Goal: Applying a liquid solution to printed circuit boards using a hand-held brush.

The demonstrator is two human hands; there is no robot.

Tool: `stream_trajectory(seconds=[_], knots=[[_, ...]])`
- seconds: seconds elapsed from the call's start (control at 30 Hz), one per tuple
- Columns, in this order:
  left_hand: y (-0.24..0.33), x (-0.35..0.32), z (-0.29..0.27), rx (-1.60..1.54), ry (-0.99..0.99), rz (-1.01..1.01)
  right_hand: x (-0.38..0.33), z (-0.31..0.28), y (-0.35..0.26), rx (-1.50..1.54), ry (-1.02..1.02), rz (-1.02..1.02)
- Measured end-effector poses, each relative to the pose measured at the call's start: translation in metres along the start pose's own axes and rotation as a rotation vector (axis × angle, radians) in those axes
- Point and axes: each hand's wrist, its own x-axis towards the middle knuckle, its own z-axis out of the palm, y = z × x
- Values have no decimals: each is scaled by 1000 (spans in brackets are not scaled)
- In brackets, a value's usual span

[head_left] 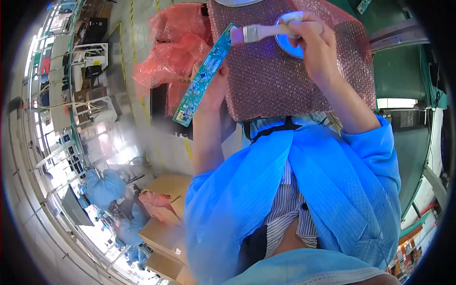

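Observation:
My left hand [214, 90] holds a long, narrow green circuit board [203, 78] up at a slant, its far end tipped to the right. Small chips and a pale connector show on the board's face. In my right hand [316, 45] is a flat paintbrush [256, 33] with a light handle and a metal band. Its bristles touch or nearly touch the far end of the board. Beneath my right hand, a round dish [290, 46] glowing blue rests on a sheet of pinkish bubble wrap [275, 85]. The fingers behind the board are partly hidden.
Crumpled red bubble wrap [178, 45] lies to the left of the covered surface. Part of another round, pale dish [237, 2] shows at the far edge. Cardboard boxes [164, 237] stand at the lower left, near a person in blue [104, 187]. A green surface [399, 78] lies to the right.

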Motion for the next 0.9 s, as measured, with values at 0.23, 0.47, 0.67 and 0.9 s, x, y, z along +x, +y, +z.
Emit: stream_trajectory(seconds=[0.23,0.47,0.67,0.9], knots=[[0,-1,2,-8,-29,31,-3,13,-25,-481,-209,-571],[-2,-2,2,18,-98,58,1,6,-15,-638,-424,-738],[-2,-3,5,-32,-41,41,2,7,-15,-673,-504,-822],[0,-2,4,17,-4,59,-1,-4,-21,-652,-573,-688]])
